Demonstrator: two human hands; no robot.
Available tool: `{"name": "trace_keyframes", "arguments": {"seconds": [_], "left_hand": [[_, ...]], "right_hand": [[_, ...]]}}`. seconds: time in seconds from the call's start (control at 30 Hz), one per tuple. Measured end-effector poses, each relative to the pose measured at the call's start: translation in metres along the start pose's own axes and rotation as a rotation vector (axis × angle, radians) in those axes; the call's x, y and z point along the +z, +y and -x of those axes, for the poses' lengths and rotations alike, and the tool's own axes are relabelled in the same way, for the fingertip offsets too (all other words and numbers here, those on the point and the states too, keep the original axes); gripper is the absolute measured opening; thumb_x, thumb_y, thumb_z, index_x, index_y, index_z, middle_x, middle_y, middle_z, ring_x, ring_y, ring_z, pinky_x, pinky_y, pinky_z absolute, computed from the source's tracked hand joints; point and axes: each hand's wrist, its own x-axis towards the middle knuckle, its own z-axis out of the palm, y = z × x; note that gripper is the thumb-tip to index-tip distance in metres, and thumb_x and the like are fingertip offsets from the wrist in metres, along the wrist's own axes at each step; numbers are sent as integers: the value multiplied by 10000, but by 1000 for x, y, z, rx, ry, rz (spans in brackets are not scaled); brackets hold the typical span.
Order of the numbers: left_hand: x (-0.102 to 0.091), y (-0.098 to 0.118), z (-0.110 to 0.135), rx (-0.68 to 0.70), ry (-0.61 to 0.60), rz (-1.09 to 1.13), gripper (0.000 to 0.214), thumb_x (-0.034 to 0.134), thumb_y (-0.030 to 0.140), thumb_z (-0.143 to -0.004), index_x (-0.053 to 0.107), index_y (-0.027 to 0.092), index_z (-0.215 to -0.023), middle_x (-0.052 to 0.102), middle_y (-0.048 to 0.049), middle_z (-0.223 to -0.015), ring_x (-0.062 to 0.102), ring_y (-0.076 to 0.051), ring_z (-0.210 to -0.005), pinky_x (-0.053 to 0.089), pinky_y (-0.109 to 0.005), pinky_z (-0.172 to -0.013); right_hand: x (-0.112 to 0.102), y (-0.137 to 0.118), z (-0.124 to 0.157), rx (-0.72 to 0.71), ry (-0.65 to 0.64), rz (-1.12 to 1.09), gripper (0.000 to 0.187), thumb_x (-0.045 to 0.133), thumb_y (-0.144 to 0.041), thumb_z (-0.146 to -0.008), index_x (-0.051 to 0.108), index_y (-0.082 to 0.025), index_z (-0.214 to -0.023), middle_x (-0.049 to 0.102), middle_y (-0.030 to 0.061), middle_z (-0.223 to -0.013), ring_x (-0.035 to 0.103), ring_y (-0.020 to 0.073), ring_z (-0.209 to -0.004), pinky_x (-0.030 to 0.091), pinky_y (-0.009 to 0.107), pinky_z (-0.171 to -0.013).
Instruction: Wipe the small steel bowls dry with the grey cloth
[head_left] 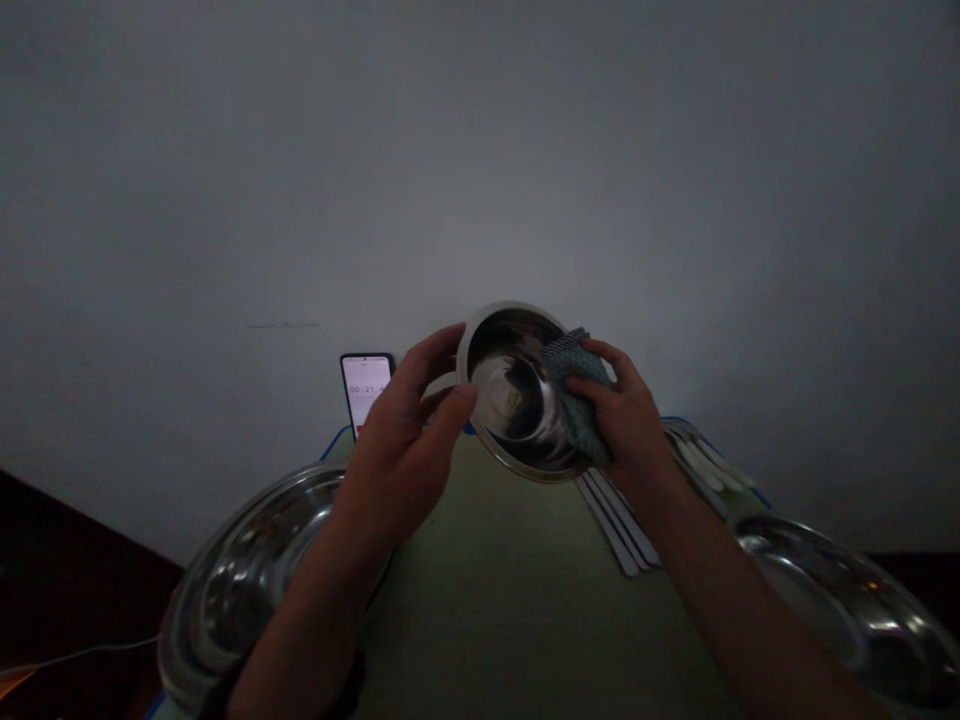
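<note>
A small steel bowl (514,395) is held up over the table, tilted so its inside faces me. My left hand (409,430) grips its left rim, thumb on the inside edge. My right hand (626,420) presses a grey-green patterned cloth (574,395) against the bowl's right inner side, fingers closed over the cloth.
A greenish table (510,590) lies below. A large steel basin (247,580) sits at the left, another steel basin (855,600) at the right. Flat utensils (619,520) and pale spoons (705,465) lie under my right arm. A lit phone (366,388) leans on the grey wall.
</note>
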Motion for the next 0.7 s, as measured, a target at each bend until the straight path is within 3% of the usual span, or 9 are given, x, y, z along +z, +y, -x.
{"name": "trace_keyframes", "arguments": {"seconds": [0.7], "left_hand": [[-3, 2, 2, -48, 44, -69, 397, 501, 250, -856, 500, 204, -1251, 576, -58, -1262, 525, -215, -1181, 471, -370, -969]], "right_hand": [[5, 6, 5, 23, -38, 60, 489, 624, -207, -616, 560, -298, -1092, 614, -36, -803, 543, 133, -599, 433, 268, -518]]}}
